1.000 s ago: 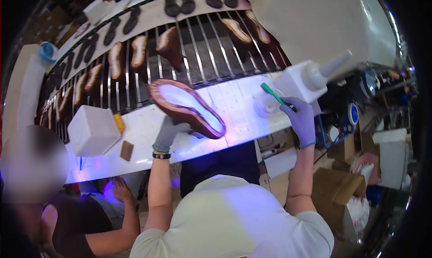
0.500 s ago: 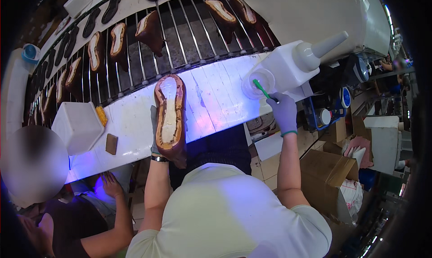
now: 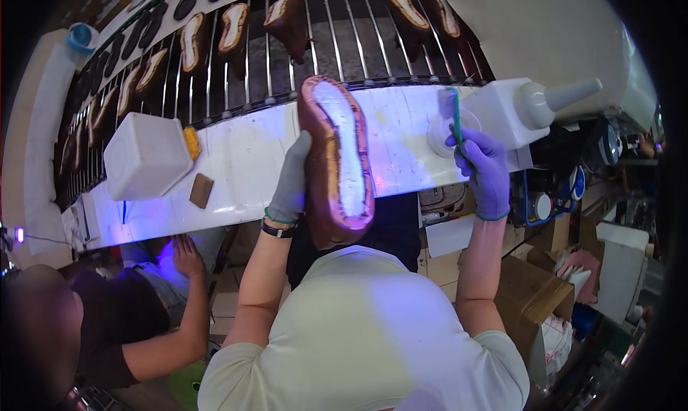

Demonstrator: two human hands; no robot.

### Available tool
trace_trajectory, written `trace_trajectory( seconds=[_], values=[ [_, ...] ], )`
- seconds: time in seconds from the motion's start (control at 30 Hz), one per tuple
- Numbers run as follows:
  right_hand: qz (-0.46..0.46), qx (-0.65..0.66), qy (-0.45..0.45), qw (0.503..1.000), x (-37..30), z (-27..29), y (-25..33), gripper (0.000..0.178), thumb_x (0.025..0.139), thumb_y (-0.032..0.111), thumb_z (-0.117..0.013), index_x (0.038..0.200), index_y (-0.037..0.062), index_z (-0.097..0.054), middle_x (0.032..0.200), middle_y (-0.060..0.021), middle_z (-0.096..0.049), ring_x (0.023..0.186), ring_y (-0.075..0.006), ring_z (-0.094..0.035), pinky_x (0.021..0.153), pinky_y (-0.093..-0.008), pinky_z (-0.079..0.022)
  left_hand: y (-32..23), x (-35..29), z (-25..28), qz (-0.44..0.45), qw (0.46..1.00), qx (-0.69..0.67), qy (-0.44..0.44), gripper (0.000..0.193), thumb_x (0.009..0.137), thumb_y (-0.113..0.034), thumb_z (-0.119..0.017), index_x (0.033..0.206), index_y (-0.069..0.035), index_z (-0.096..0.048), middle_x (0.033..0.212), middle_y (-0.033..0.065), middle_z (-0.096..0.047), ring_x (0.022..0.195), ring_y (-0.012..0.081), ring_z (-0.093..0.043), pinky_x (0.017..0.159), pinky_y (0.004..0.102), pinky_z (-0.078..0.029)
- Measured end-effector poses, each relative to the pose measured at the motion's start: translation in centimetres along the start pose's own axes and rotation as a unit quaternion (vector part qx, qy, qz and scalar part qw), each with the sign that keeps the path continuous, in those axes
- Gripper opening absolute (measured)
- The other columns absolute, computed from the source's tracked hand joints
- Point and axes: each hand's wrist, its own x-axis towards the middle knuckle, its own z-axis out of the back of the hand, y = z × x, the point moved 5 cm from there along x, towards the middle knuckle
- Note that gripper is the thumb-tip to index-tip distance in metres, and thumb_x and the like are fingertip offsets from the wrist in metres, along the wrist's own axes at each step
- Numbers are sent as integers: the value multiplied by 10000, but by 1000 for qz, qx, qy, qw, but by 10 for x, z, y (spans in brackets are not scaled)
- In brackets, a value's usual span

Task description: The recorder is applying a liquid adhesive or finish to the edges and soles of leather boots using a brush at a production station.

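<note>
At the white table [image 3: 244, 160], the brown shoe upper [image 3: 348, 160] has been turned since the earlier frame, gripped from its left side by the left hand [image 3: 292, 178]. By the right hand [image 3: 485, 173], near the clear cup [image 3: 438, 135], the green brush [image 3: 456, 113] is pinched.

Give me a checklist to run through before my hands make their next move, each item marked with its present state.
1. Left hand supporting the brown shoe upper: ok, held at its side.
2. Pale underside of the upper facing up, in view: ok.
3. Right hand gripping the green brush: ok.
4. Round see-through cup within the right hand's reach: ok, it sits by the white nozzle bottle.
5. Brush loaded with liquid: cannot tell; the bristles are blurred.
6. Co-worker's hand clear of the upper: ok, well off to the left.
</note>
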Motion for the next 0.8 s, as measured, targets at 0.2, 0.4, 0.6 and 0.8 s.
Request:
trace_trajectory(
  seconds=[0.2, 0.4, 0.6, 0.8],
  values=[
    [96, -154, 194, 964, -12, -52, 58, 240, 788, 47, -740, 1025, 35, -774, 841, -52, -704, 698, -96, -600, 596, -232, -435, -15, -6, -43, -57, 981, 178, -54, 615, 987, -481, -533, 1399, -26, -485, 1285, 129, -625, 1122, 235, -633, 1005, 395, -502],
    [124, -195, 267, 936, -25, -73, 67, 258, 786, 40, -758, 1042, 71, -776, 822, -76, -703, 718, -132, -637, 630, -262, -471, -31, -13, -52, -103, 965, 238, -45, 623, 996, -422, -553, 1410, 27, -430, 1269, 103, -584, 1124, 152, -579, 986, 318, -472],
    [129, -254, 205, 936, -16, -78, 66, 254, 758, 35, -764, 1011, 47, -778, 824, -67, -700, 723, -113, -618, 634, -255, -457, -37, -18, -58, -135, 942, 302, -54, 606, 1003, -426, -532, 1391, 31, -443, 1273, 113, -602, 1130, 192, -611, 997, 355, -491],
    [157, -272, 163, 935, 1, -85, 68, 256, 773, 38, -770, 1028, 45, -773, 775, -37, -665, 667, -91, -550, 595, -250, -398, -38, -28, -71, -135, 936, 323, -36, 623, 979, -415, -569, 1389, 34, -433, 1236, 102, -599, 1083, 156, -601, 954, 317, -493]
  ],
)
